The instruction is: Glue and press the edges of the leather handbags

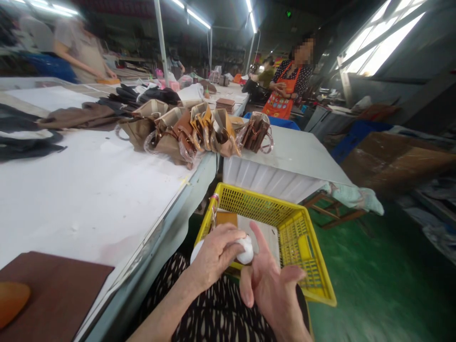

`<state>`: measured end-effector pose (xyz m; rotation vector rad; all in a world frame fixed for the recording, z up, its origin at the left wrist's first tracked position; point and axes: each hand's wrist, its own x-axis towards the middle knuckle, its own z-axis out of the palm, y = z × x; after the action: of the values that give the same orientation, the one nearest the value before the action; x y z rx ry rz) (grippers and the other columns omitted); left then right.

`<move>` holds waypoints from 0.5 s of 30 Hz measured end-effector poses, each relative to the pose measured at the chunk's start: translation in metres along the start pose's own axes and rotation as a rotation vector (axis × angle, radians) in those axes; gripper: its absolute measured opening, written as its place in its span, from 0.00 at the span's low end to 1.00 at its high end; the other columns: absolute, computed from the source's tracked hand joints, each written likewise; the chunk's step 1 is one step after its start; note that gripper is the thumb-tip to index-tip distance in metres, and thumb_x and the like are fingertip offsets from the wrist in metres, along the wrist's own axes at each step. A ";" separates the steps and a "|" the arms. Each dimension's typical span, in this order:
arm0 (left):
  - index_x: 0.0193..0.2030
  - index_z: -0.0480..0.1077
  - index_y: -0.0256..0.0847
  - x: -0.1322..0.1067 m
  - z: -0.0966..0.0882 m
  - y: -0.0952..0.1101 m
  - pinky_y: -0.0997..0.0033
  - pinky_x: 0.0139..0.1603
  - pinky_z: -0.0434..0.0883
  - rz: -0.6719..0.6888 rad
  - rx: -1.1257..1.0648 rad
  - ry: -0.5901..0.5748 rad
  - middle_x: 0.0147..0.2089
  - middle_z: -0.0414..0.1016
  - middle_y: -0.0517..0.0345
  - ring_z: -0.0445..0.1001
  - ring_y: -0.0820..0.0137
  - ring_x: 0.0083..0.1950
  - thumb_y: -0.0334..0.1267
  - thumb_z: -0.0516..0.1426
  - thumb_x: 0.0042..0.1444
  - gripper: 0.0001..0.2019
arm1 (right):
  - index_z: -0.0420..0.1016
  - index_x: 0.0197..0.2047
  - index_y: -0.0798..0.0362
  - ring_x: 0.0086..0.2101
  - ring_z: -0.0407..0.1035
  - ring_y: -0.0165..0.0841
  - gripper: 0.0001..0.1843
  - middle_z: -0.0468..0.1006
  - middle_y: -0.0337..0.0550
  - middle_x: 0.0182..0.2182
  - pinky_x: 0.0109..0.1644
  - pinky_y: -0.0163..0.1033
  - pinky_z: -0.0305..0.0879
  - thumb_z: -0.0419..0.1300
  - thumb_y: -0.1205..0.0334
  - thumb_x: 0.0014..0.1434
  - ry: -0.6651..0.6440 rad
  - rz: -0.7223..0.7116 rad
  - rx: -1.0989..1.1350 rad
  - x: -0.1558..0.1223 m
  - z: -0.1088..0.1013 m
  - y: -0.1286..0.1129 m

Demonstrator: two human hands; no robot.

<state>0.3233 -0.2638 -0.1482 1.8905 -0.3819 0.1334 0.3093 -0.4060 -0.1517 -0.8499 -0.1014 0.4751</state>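
Observation:
My left hand (217, 254) is closed around a crumpled white wad (245, 251), its thumb and fingertips pressed on it. Right beside the wad, my right hand (269, 282) is turned palm up, with the index finger stretched out and the thumb apart; nothing shows in it. Both hands are above my lap, at the near side of a yellow plastic basket (308, 247). Inside the basket lie a pale flat panel (267, 232) and a tan-brown piece (227, 218). The near part of the basket is hidden by my hands.
The white worktable (142, 190) on the left holds a dark brown sheet (60, 294) with an orange rounded object (12, 301). Several brown and tan handbags (199, 130) stand along its far edge. A person in an orange apron (281, 102) stands beyond the grey table (302, 147).

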 end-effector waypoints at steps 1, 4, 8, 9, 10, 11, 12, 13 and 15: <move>0.35 0.71 0.40 0.001 0.002 0.000 0.70 0.41 0.64 -0.006 0.028 -0.012 0.35 0.69 0.54 0.66 0.68 0.38 0.42 0.49 0.58 0.12 | 0.39 0.64 0.38 0.14 0.65 0.23 0.58 0.65 0.56 0.53 0.14 0.30 0.57 0.50 0.24 0.32 -0.002 0.001 -0.012 0.000 0.000 0.001; 0.26 0.64 0.39 0.003 0.010 -0.001 0.74 0.31 0.59 -0.067 0.092 0.059 0.26 0.63 0.59 0.62 0.72 0.30 0.40 0.46 0.59 0.14 | 0.26 0.63 0.33 0.14 0.67 0.26 0.60 0.66 0.54 0.52 0.13 0.31 0.58 0.57 0.29 0.36 -0.036 0.007 -0.106 0.001 0.000 0.004; 0.21 0.56 0.40 0.003 0.018 0.000 0.75 0.26 0.54 -0.176 0.085 0.122 0.22 0.58 0.63 0.57 0.74 0.26 0.39 0.47 0.58 0.15 | 0.21 0.63 0.35 0.14 0.66 0.26 0.68 0.65 0.54 0.52 0.14 0.35 0.62 0.63 0.33 0.29 -0.030 -0.010 -0.301 0.000 -0.005 0.008; 0.21 0.55 0.40 0.003 0.019 0.001 0.75 0.26 0.54 -0.189 0.075 0.121 0.22 0.57 0.63 0.57 0.75 0.25 0.40 0.47 0.58 0.15 | 0.21 0.64 0.38 0.14 0.65 0.27 0.70 0.68 0.53 0.48 0.15 0.36 0.62 0.63 0.32 0.29 -0.028 -0.016 -0.355 -0.001 -0.006 0.009; 0.22 0.54 0.40 0.003 0.019 0.002 0.75 0.26 0.53 -0.201 0.066 0.120 0.22 0.57 0.63 0.57 0.75 0.25 0.40 0.46 0.58 0.15 | 0.21 0.64 0.41 0.15 0.65 0.28 0.70 0.71 0.51 0.43 0.16 0.36 0.62 0.63 0.33 0.30 -0.023 -0.026 -0.413 -0.002 -0.007 0.010; 0.21 0.54 0.40 0.003 0.019 0.002 0.75 0.26 0.53 -0.209 0.058 0.121 0.22 0.57 0.64 0.56 0.75 0.25 0.41 0.46 0.58 0.15 | 0.22 0.65 0.43 0.15 0.65 0.29 0.69 0.73 0.47 0.37 0.18 0.37 0.62 0.63 0.34 0.31 -0.011 -0.041 -0.473 -0.004 -0.007 0.011; 0.22 0.54 0.40 0.004 0.019 0.003 0.74 0.26 0.52 -0.216 0.047 0.124 0.22 0.57 0.64 0.56 0.75 0.25 0.41 0.46 0.58 0.15 | 0.24 0.65 0.45 0.16 0.64 0.29 0.68 0.73 0.42 0.31 0.20 0.37 0.62 0.64 0.35 0.34 0.007 -0.058 -0.529 -0.006 -0.006 0.012; 0.22 0.54 0.40 0.005 0.018 0.003 0.74 0.26 0.52 -0.224 0.036 0.129 0.22 0.57 0.64 0.57 0.75 0.25 0.42 0.46 0.59 0.15 | 0.25 0.65 0.45 0.16 0.64 0.30 0.66 0.72 0.39 0.27 0.22 0.38 0.63 0.64 0.37 0.35 0.030 -0.070 -0.577 -0.008 -0.004 0.013; 0.21 0.52 0.40 0.007 0.017 0.002 0.74 0.25 0.51 -0.271 0.022 0.141 0.20 0.55 0.64 0.56 0.75 0.24 0.44 0.45 0.59 0.17 | 0.27 0.66 0.46 0.18 0.64 0.33 0.66 0.71 0.36 0.23 0.24 0.41 0.63 0.67 0.40 0.35 0.064 -0.072 -0.651 -0.012 -0.001 0.015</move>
<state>0.3274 -0.2820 -0.1506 1.9221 -0.0269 0.0888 0.2933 -0.4032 -0.1626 -1.4924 -0.2347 0.3462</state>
